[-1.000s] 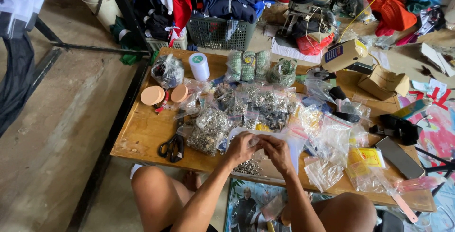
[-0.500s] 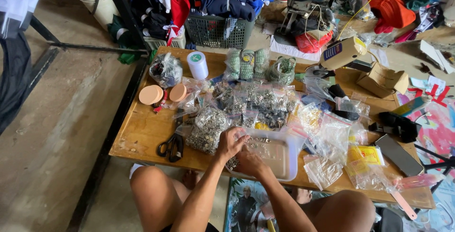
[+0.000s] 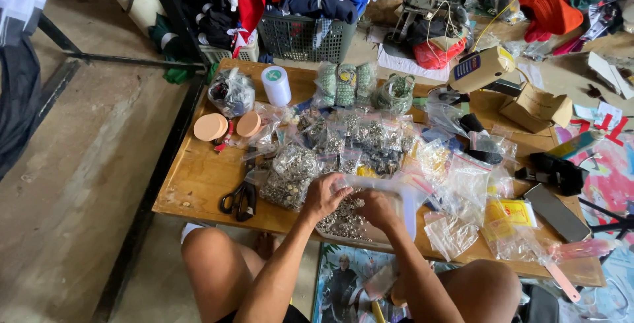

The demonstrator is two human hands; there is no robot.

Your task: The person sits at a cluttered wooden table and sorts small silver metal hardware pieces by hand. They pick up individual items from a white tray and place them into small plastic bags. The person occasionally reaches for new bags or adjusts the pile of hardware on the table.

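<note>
My left hand [image 3: 325, 196] and my right hand [image 3: 376, 208] meet over a clear plastic tray [image 3: 404, 199] at the near edge of a low wooden table [image 3: 195, 176]. The tray holds a heap of small silver metal pieces [image 3: 343, 216]. Both hands curl down into that heap, fingers bent and close together; whether they pinch any piece is hidden. Left of my left hand lie a clear bag of silver pieces [image 3: 289, 176] and black scissors [image 3: 241, 199].
Many clear bags of small parts [image 3: 370, 139] cover the table. At the back left stand a white roll [image 3: 276, 86] and two round tan lids [image 3: 210, 127]. Cardboard boxes [image 3: 535, 106] sit at right, a grey basket [image 3: 305, 36] with clothes behind. My bare knees [image 3: 218, 257] are below the table edge.
My hands came down from above the table edge onto the tray and now dig in the silver pieces. The view has shifted slightly.
</note>
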